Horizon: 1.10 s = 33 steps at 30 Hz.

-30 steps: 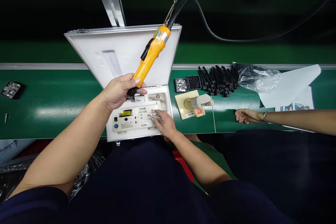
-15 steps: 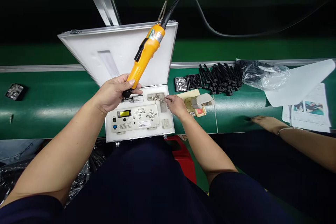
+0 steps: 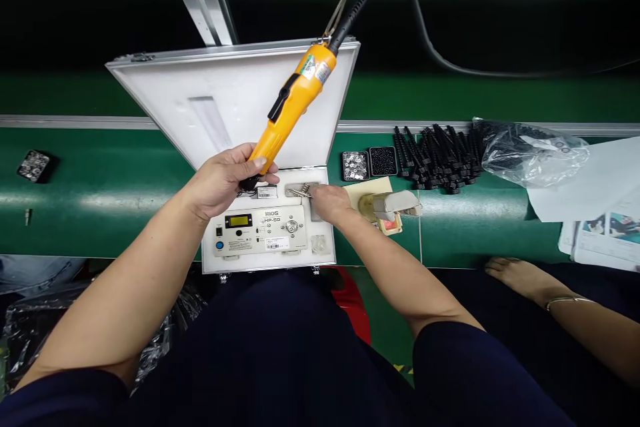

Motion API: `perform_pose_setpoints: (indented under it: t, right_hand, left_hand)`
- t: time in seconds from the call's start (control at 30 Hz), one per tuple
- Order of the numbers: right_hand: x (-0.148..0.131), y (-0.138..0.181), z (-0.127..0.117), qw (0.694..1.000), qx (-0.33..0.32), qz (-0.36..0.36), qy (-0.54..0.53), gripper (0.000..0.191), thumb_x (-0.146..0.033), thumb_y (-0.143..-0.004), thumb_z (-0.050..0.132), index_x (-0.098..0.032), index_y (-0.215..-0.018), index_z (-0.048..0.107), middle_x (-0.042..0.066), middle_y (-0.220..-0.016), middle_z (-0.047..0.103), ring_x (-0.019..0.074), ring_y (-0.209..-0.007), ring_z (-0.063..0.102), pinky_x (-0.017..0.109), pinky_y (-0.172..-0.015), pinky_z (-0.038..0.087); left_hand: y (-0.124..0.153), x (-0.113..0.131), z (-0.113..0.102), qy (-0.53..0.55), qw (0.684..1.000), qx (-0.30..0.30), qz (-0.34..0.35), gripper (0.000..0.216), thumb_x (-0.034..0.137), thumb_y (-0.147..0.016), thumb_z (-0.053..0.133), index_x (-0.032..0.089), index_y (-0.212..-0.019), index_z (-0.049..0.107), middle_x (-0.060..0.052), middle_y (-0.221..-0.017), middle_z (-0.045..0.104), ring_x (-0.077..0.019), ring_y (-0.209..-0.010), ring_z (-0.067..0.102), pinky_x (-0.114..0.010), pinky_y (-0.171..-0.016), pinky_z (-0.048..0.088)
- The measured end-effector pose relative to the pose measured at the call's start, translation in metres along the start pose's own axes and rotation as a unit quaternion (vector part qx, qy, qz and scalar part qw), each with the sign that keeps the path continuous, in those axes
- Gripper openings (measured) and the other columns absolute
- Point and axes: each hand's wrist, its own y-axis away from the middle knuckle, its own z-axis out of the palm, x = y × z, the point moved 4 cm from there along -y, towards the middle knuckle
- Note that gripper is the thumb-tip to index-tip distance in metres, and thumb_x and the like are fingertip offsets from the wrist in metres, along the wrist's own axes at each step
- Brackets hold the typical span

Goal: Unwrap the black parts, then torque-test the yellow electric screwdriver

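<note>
My left hand (image 3: 223,180) grips the lower end of an orange electric screwdriver (image 3: 290,107) that hangs tilted from a hook and a black cable. Its tip is over an open white instrument case (image 3: 225,100). A white torque meter (image 3: 263,230) with a small lit display lies in the case. My right hand (image 3: 327,202) reaches into the case's upper right compartment, its fingers on small metal bits (image 3: 299,191). Whether it grips one is hidden.
The case sits on a green conveyor belt (image 3: 100,187). To the right lie two small trays of parts (image 3: 369,163), a pile of black screws (image 3: 437,157), a plastic bag (image 3: 530,153), papers (image 3: 595,200) and a yellow pad with a tape piece (image 3: 387,203). Another person's hand (image 3: 517,277) rests at the belt's near edge.
My right hand left the torque meter's socket and went up to the metal bits in the compartment. The other person's hand pulled back toward the belt's near edge. The screwdriver stayed in my left hand.
</note>
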Motion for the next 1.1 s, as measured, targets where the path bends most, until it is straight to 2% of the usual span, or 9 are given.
perform_pose_setpoints:
  t: [0.13, 0.2, 0.57, 0.77, 1.1]
  right_hand:
    - [0.013, -0.004, -0.005, 0.998, 0.003, 0.036, -0.058, 0.032, -0.033, -0.095, 0.041, -0.024, -0.106, 0.070, 0.009, -0.111, 0.072, 0.0282, -0.102, 0.065, 0.037, -0.080, 0.048]
    - [0.019, -0.004, -0.007, 0.996, 0.012, 0.042, -0.077, 0.034, -0.035, -0.097, 0.039, -0.025, -0.107, 0.070, 0.008, -0.109, 0.072, 0.0271, -0.101, 0.065, 0.036, -0.080, 0.047]
    - [0.023, -0.006, -0.018, 0.992, -0.006, 0.039, -0.123, 0.033, -0.037, -0.097, 0.043, -0.025, -0.111, 0.072, 0.006, -0.109, 0.073, 0.0242, -0.103, 0.064, 0.032, -0.083, 0.044]
    - [0.025, -0.007, -0.022, 0.989, -0.015, 0.029, -0.145, 0.032, -0.038, -0.097, 0.046, -0.024, -0.103, 0.074, 0.004, -0.104, 0.074, 0.0202, -0.097, 0.065, 0.028, -0.080, 0.043]
    - [0.024, -0.005, -0.015, 0.987, -0.005, 0.020, -0.161, 0.029, -0.036, -0.096, 0.050, -0.024, -0.107, 0.073, 0.003, -0.106, 0.074, 0.0194, -0.099, 0.064, 0.027, -0.086, 0.043]
  left_hand:
    - [-0.004, 0.001, -0.001, -0.003, 1.000, -0.005, 0.001, 0.036, 0.036, -0.072, 0.084, 0.014, -0.097, 0.070, -0.007, -0.090, 0.072, -0.0223, -0.084, 0.070, -0.038, -0.088, 0.051]
    - [-0.005, 0.002, -0.002, -0.006, 1.000, -0.007, 0.003, 0.036, 0.036, -0.072, 0.084, 0.014, -0.097, 0.070, -0.007, -0.090, 0.072, -0.0221, -0.083, 0.069, -0.038, -0.088, 0.051]
    - [-0.012, 0.006, -0.002, -0.007, 1.000, -0.013, 0.002, 0.036, 0.036, -0.072, 0.085, 0.014, -0.096, 0.070, -0.006, -0.087, 0.072, -0.0211, -0.082, 0.070, -0.037, -0.087, 0.051]
    - [-0.011, 0.006, -0.002, 0.004, 1.000, -0.008, 0.000, 0.032, 0.032, -0.073, 0.084, 0.014, -0.096, 0.071, -0.007, -0.086, 0.072, -0.0215, -0.082, 0.069, -0.038, -0.088, 0.051]
    - [-0.010, 0.007, -0.002, 0.012, 1.000, -0.013, -0.005, 0.030, 0.030, -0.075, 0.083, 0.014, -0.097, 0.071, -0.007, -0.086, 0.072, -0.0214, -0.083, 0.069, -0.037, -0.090, 0.051]
